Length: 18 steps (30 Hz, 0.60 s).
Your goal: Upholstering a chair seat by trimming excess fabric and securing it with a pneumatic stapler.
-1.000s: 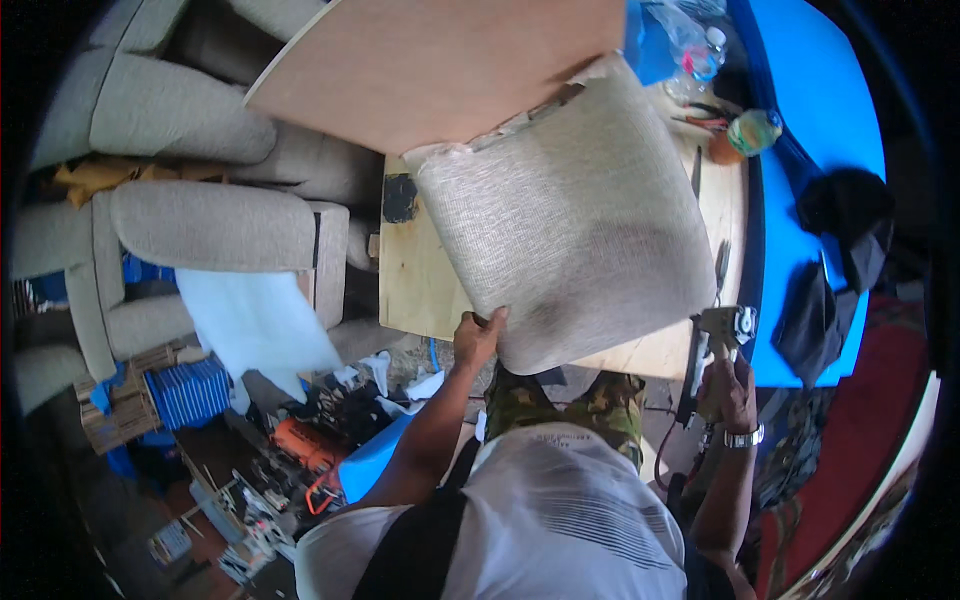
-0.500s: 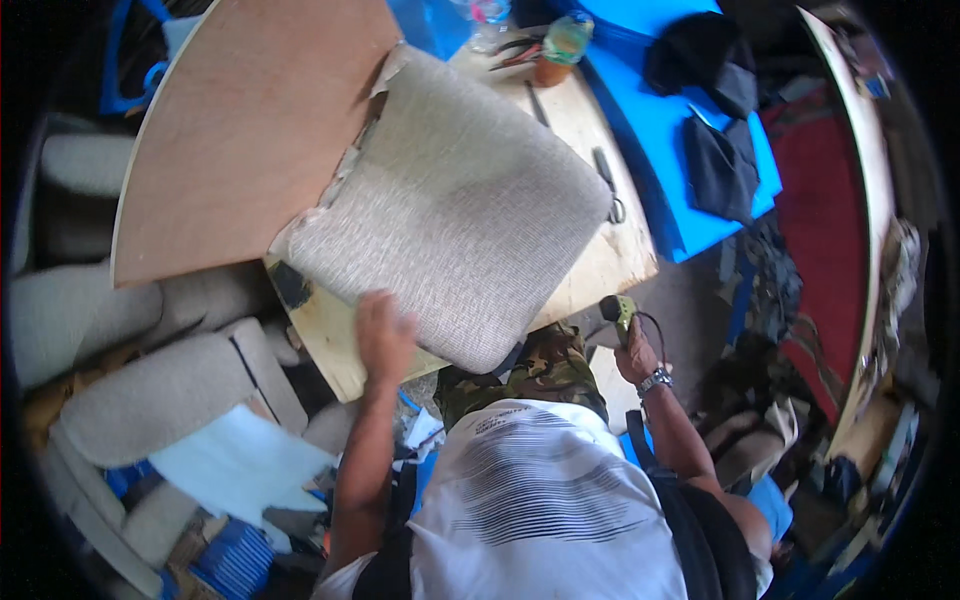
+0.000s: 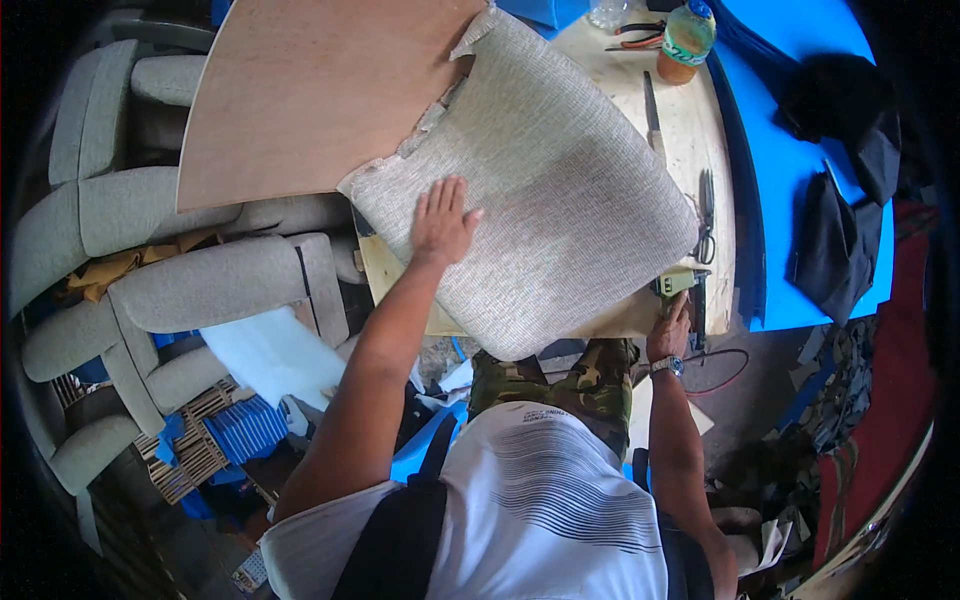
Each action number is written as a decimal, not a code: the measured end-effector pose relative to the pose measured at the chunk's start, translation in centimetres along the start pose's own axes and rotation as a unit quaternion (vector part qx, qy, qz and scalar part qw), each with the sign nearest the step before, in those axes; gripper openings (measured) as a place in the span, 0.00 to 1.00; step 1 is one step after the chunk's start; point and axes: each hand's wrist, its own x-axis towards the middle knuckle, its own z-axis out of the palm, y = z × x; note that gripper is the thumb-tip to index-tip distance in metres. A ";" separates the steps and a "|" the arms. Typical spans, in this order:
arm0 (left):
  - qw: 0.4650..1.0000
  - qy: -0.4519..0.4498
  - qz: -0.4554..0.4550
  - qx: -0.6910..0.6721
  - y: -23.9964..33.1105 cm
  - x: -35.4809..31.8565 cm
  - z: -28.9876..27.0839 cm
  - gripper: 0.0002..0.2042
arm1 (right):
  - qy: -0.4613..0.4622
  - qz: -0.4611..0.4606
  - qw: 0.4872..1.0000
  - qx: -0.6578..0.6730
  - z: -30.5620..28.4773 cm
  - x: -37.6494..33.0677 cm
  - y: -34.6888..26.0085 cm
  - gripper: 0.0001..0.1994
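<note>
A grey-beige woven upholstery cover (image 3: 560, 200) lies over a padded panel in front of me, its frayed edge meeting a curved brown board (image 3: 320, 100). My left hand (image 3: 445, 222) rests flat on the fabric, fingers stretched out. At the table's right front corner my right hand (image 3: 669, 332) grips an olive-green and black staple gun (image 3: 677, 283), close beside the panel's corner. A thin red hose (image 3: 735, 380) curves near that wrist. Part of the tool's handle is hidden by my fingers. Scissors (image 3: 706, 220) lie just beyond the staple gun.
On the wooden table (image 3: 620, 85) are a long knife (image 3: 653, 115), pliers (image 3: 640, 38) and a bottle of orange-brown liquid (image 3: 687, 45). Blue sheeting with black cloth (image 3: 835, 245) lies to the right. Grey sofa sections (image 3: 210, 280) crowd the left, near a white sheet (image 3: 270, 350).
My left hand has moved forward from the panel's near edge onto the fabric. My right hand has brought the staple gun up to the table corner. The view has shifted.
</note>
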 end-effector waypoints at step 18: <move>0.745 0.389 -0.262 -0.475 -26.1 -9.2 2.0 0.09 | -0.001 -0.536 0.843 0.050 3.0 -4.6 -43.7 0.18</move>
